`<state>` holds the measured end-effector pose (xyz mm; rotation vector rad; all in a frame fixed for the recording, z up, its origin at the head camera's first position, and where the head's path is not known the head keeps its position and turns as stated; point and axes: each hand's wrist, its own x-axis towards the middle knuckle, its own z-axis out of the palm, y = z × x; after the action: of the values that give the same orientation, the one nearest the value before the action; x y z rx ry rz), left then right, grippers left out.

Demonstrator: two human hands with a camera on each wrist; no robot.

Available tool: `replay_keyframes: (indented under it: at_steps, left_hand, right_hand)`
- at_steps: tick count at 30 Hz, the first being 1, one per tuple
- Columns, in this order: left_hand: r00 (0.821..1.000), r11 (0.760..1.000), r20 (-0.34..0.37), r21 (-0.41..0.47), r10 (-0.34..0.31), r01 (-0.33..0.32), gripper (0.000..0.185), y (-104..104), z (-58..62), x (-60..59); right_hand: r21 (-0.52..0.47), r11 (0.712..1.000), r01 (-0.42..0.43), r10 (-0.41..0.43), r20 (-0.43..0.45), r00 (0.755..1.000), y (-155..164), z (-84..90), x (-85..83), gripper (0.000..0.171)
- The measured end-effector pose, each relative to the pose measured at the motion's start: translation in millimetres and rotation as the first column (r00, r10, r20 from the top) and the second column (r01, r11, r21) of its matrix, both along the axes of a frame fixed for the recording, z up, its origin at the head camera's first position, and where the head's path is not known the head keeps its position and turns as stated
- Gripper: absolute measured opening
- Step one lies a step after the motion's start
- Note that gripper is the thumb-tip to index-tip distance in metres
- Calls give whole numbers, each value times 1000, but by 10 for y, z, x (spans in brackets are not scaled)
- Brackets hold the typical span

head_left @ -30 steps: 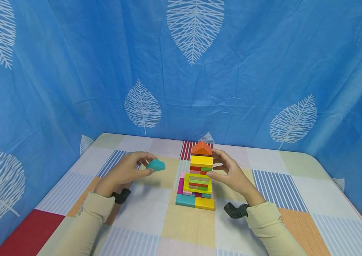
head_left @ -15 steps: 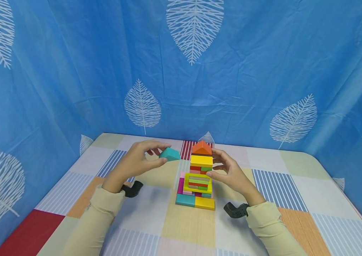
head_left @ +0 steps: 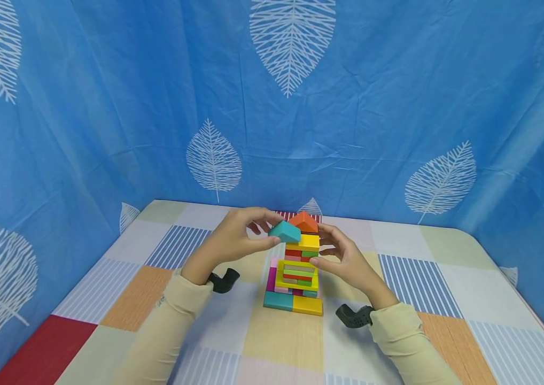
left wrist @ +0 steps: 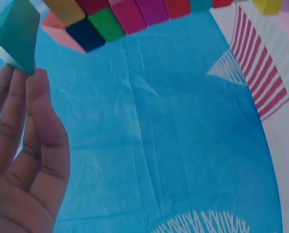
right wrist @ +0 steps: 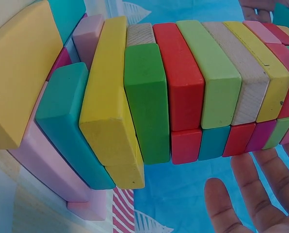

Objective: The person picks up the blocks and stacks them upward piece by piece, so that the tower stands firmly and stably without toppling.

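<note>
My left hand (head_left: 233, 238) pinches a teal triangular block (head_left: 285, 232) between thumb and fingers, at the upper left of a block tower. The tower (head_left: 303, 243) is built of many-coloured wooden blocks, with an orange triangular block (head_left: 303, 222) at its top. From the head, the teal block overlaps the yellow block (head_left: 310, 243) near the top; whether they touch I cannot tell. Beside the tower's right side is my right hand (head_left: 346, 259), fingers extended and thumb near its front edge. In the right wrist view, the fingertips (right wrist: 244, 165) come up against the tower's side.
A patchwork-patterned cloth (head_left: 281, 342) covers the table. Blue curtains (head_left: 373, 107) with white leaf prints hang behind and at both sides. The tower's base has teal (head_left: 279, 301) and yellow (head_left: 307, 305) flat blocks. A dark camera mount (head_left: 355, 316) sits on my right wrist.
My left hand has carried the teal block rightward and up, from left of the tower to its upper part. My right hand and the tower have stayed in place.
</note>
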<state>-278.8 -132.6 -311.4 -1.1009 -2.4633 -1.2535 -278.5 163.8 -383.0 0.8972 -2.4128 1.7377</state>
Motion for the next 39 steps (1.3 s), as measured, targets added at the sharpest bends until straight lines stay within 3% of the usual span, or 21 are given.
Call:
replay_keyframes:
  at_steps: [13, 26, 30, 33, 39]
  left_hand:
    - [1000, 998, -19, -60, -24, 23, 39, 212, -25, -21]
    - [993, 1000, -114, 9, -14, 15, 33, 274, -99, -51]
    - [993, 1000, -120, 12, 3, -1, 42, 273, -110, -52]
    - [996, 1000, -82, -1, 29, -29, 57, 268, -123, -59]
    - [994, 999, 105, -22, 36, -34, 72, 262, -204, -113]
  right_hand:
    - [4, 1000, -9, 9, -4, 1000, 0, 4, -10, 66]
    - [-8, 1000, -25, 25, -5, 1000, 5, 3, -16, 68]
    - [-10, 1000, -16, 16, 4, 1000, -5, 21, 0, 69]
    - [-20, 1000, -8, 8, 5, 1000, -19, 38, 16, 70]
    - [-38, 999, 13, -13, -2, 1000, -77, 54, 39, 69]
